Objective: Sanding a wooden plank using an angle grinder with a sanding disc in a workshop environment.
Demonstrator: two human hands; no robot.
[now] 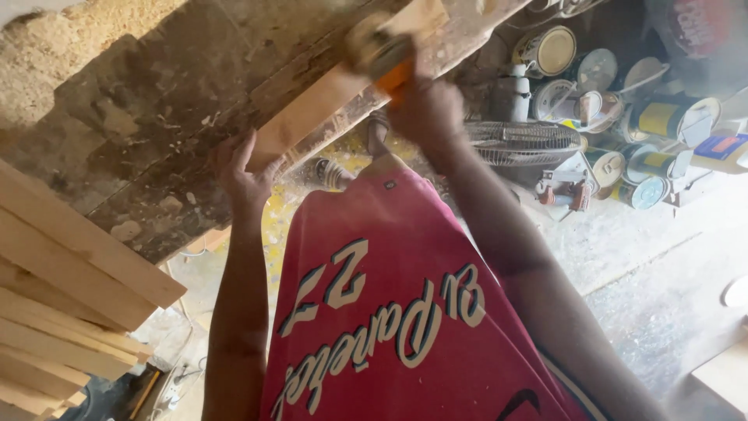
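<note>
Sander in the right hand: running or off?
Likely running: the sander under the right hand is motion-blurred on the plank, which the left hand steadies.
</note>
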